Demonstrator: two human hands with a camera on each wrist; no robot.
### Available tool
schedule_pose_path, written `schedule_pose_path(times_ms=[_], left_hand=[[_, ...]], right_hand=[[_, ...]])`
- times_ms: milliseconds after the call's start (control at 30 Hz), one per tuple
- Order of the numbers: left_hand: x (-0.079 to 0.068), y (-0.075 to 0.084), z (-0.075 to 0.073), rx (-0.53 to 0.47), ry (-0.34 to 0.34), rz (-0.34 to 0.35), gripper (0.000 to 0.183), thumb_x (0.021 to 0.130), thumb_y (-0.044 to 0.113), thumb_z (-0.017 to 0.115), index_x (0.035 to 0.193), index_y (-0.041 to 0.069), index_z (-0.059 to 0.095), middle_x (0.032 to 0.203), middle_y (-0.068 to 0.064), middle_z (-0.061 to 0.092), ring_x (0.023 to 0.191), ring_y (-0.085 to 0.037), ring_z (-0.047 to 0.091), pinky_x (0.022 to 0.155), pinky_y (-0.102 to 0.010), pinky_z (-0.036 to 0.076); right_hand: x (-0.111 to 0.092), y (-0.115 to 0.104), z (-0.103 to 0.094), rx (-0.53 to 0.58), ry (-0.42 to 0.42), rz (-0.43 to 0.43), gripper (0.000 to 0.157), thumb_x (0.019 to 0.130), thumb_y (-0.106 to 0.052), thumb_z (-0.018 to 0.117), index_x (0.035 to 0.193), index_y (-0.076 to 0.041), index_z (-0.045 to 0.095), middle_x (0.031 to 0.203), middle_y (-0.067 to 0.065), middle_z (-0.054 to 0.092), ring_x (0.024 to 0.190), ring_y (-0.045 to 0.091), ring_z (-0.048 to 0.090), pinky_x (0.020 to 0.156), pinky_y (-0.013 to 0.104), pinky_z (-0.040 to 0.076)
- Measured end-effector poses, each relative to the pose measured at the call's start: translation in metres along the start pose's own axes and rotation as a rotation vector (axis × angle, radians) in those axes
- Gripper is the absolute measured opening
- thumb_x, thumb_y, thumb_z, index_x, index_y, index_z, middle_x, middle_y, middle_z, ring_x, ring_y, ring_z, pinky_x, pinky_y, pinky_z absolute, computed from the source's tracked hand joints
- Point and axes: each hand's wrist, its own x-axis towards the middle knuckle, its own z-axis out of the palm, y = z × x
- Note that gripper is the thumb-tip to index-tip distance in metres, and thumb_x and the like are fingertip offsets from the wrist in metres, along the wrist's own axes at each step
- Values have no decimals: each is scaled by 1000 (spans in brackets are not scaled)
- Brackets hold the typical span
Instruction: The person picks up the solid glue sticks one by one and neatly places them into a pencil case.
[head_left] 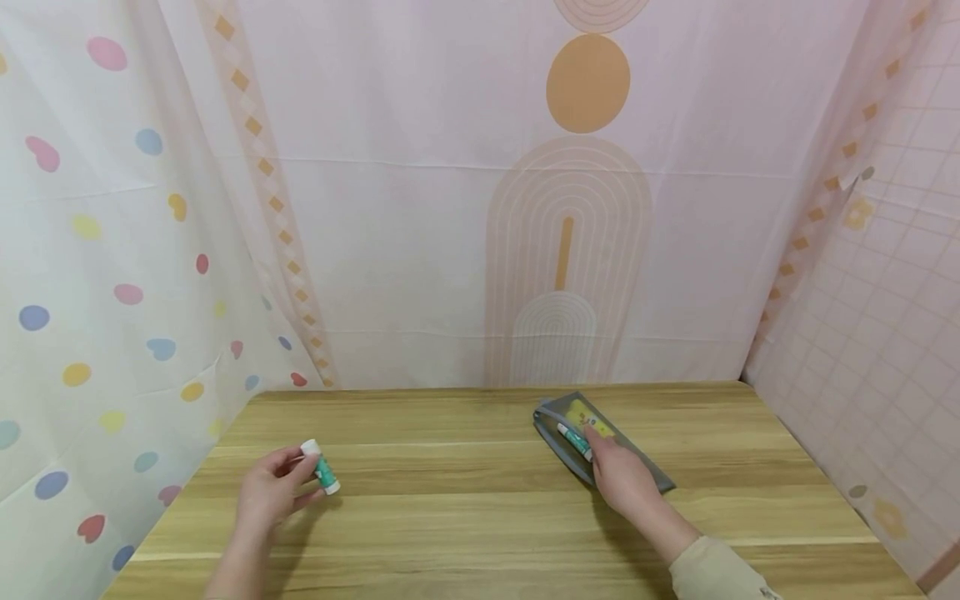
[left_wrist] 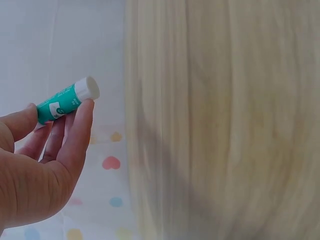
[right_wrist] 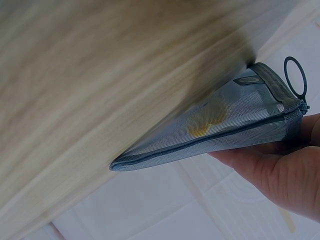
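My left hand [head_left: 272, 487] holds a green glue stick [head_left: 324, 471] with white ends between thumb and fingers, tilted and raised over the left part of the table. In the left wrist view, the same glue stick [left_wrist: 62, 104] rests along the fingertips. At the right, my right hand [head_left: 626, 477] grips a grey mesh zip pouch [head_left: 647, 468] with a yellow print. A second green glue stick [head_left: 574, 441] shows at the pouch, against the fingers; whether they pinch it too is unclear. The right wrist view shows the pouch [right_wrist: 235, 107] hiding the fingertips.
Both hands are over a wood-grain table [head_left: 450, 533]. A patterned curtain [head_left: 405, 250] hangs behind it, with a dotted curtain [head_left: 97, 267] on the left and a checked one [head_left: 885, 333] on the right. A dark zip-pull ring [right_wrist: 295, 77] sticks out from the pouch.
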Motion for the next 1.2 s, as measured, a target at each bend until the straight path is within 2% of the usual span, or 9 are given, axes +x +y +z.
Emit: schedule_pose_path(times_ms=[333, 633, 833, 1200], left_hand=[[-4, 4, 17, -24, -32, 18, 52, 99, 11, 62, 140, -12, 41, 101, -4, 60, 83, -6, 64, 76, -35, 60], [-9, 6, 32, -99, -58, -4, 49, 101, 10, 58, 141, -11, 39, 108, -8, 57, 86, -9, 64, 79, -36, 60], [-11, 11, 43, -126, -69, -8, 46, 101, 9, 58, 139, -11, 41, 107, -10, 55, 87, -13, 62, 78, -38, 60], [-13, 14, 63, -117, -102, 2, 43, 101, 6, 58, 137, -12, 43, 107, -13, 55, 87, -17, 61, 77, -39, 60]], right_hand=[[0, 0, 0, -4, 0, -3, 40, 97, 0, 56, 137, 5, 53, 117, 33, 63, 109, 49, 60, 84, 57, 54], [0, -1, -2, -8, -8, 5, 40, 98, -1, 55, 137, 4, 52, 118, 33, 62, 110, 49, 59, 84, 57, 54], [0, -1, -2, -6, -7, 5, 40, 97, -1, 55, 137, 5, 52, 119, 33, 62, 110, 49, 59, 85, 58, 54], [-1, -1, -2, 0, -3, 2, 39, 98, 0, 55, 136, 5, 53, 117, 34, 62, 109, 50, 59, 82, 57, 55]])
